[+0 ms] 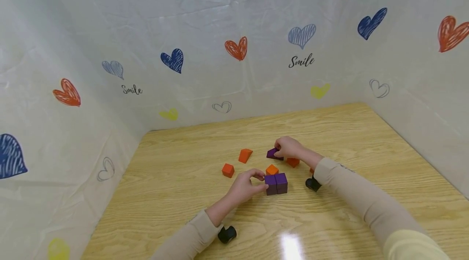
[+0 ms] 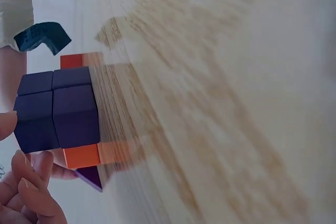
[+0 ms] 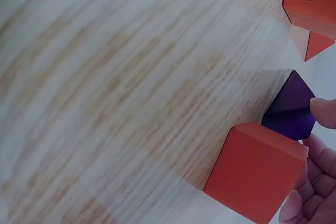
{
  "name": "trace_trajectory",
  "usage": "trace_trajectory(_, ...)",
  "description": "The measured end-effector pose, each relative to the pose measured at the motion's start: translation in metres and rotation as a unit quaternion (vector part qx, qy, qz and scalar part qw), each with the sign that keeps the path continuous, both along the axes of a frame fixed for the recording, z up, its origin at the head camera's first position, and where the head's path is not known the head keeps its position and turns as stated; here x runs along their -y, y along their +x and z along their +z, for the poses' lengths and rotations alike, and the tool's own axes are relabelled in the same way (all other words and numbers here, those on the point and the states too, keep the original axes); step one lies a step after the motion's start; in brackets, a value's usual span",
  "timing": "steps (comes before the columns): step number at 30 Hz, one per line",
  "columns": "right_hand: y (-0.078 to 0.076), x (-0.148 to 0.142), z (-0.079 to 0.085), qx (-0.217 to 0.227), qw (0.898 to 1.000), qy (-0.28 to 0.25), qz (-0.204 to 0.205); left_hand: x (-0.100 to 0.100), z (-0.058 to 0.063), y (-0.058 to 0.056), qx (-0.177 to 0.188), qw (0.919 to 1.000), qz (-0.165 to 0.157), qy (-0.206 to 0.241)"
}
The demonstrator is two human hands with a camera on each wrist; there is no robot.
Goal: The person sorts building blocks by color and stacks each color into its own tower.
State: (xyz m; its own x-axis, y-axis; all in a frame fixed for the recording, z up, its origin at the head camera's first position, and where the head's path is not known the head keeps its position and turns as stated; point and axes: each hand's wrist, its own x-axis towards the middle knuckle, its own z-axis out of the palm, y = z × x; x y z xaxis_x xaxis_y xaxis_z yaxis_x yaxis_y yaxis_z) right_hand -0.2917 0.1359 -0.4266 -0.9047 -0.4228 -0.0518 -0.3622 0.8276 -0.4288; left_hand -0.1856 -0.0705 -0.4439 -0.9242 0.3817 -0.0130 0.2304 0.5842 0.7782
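Note:
Two purple cubes [image 1: 276, 183] stand side by side, touching. My left hand [image 1: 244, 186] is at the left cube, its thumb and fingertips on that cube's left end; the left wrist view shows the thumb [image 2: 6, 124] against one edge and curled fingers [image 2: 37, 187] at the adjoining side. Farther back, my right hand [image 1: 289, 147] pinches a purple wedge-shaped block [image 1: 272, 153] low over the table. In the right wrist view the thumb lies on the purple wedge [image 3: 294, 106], and some fingers are hidden behind an orange-red block [image 3: 254, 171].
An orange cube [image 1: 272, 169] sits just behind the purple pair. A red-orange cube [image 1: 228, 170] and an orange wedge [image 1: 245, 155] lie to the left. Another red-orange block [image 1: 293, 162] is under the right wrist. A heart-printed sheet [image 1: 234, 80] encloses the wooden table [image 1: 176, 178].

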Motion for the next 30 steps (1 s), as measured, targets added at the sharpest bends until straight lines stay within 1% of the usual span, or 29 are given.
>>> trace_trajectory(3,0.000,-0.002,0.001,-0.008,1.000,-0.001,0.007,0.000,0.000,0.000,-0.003,1.0000,-0.003,0.002)
trace_trajectory(6,0.002,-0.003,0.007,-0.014,1.000,-0.002,0.013,0.000,0.001,0.000,0.000,1.0000,-0.005,0.008)
trace_trajectory(11,0.011,-0.007,0.025,-0.022,0.999,-0.009,0.031,0.000,0.001,0.001,0.013,0.9998,-0.006,0.015)
trace_trajectory(14,0.018,-0.010,0.036,-0.024,0.998,-0.020,0.047,0.000,0.001,0.000,0.010,0.9998,-0.006,0.013)
trace_trajectory(18,0.029,-0.012,0.047,-0.038,0.996,-0.026,0.081,0.000,0.001,0.000,0.006,0.9999,-0.008,0.009)
trace_trajectory(21,0.042,-0.012,0.055,-0.045,0.992,-0.034,0.109,0.000,0.001,0.001,0.000,0.9999,-0.012,0.007)
trace_trajectory(24,0.055,-0.012,0.061,-0.034,0.990,-0.047,0.128,0.001,0.001,0.001,-0.005,0.9999,-0.012,0.005)
trace_trajectory(28,0.069,-0.011,0.063,-0.034,0.987,-0.044,0.150,0.001,0.000,0.001,-0.011,0.9999,-0.012,-0.001)
trace_trajectory(30,0.074,-0.010,0.061,-0.045,0.985,-0.036,0.161,0.001,0.000,0.001,-0.013,0.9998,-0.013,-0.002)
